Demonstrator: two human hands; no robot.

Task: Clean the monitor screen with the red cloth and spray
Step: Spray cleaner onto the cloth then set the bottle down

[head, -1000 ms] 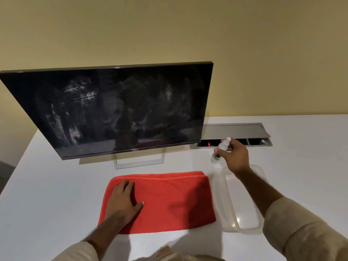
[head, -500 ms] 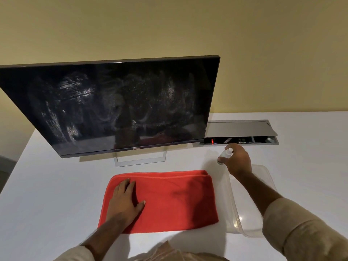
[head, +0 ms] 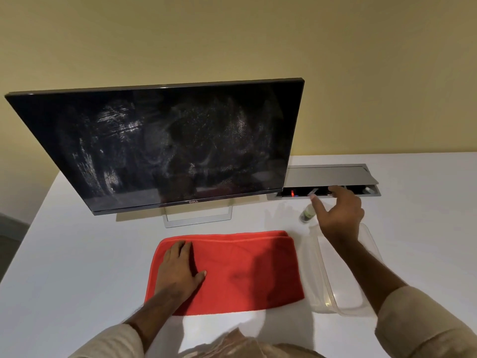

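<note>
The black monitor (head: 165, 148) stands tilted on a silver frame stand at the back of the white table (head: 77, 267), its dark screen covered in smears and fine droplets. The folded red cloth (head: 247, 270) lies flat in front of it. My left hand (head: 178, 272) rests flat on the cloth's left part, fingers extended, not gripping. The small clear spray bottle (head: 306, 216) stands on the table right of the monitor stand. My right hand (head: 338, 215) hovers just right of and above the bottle, fingers spread; it holds nothing.
A clear plastic container (head: 322, 275) sits right of the cloth, under my right forearm. A grey flip-lid power box (head: 330, 177), open with a red light inside, is set into the table behind my right hand. A yellow wall stands behind.
My right hand lowered the spray bottle to the table and let go, its fingers now spread. My left hand stayed on the cloth. The view shifted slightly.
</note>
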